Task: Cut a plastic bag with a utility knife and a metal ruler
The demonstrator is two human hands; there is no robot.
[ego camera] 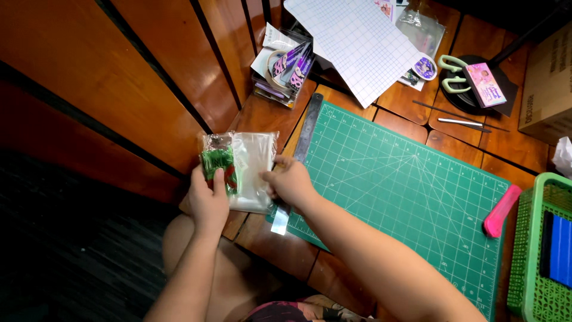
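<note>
A clear plastic bag [253, 161] with green and red contents [219, 162] at one end is held over the left edge of the wooden table [262, 116]. My left hand [208, 200] grips the end with the green contents, thumb on top. My right hand [290, 180] pinches the bag's right edge. A metal ruler [307, 134] lies under my right hand, along the left side of the green cutting mat [411, 191].
A clear box of craft packets [285, 68] and a sheet of grid paper [360, 45] lie at the back. Pale green scissors [453, 74] and a pink packet [485, 83] rest on a dark disc. A pink utility knife [501, 210], a green basket [539, 250] and a cardboard box [548, 83] stand on the right.
</note>
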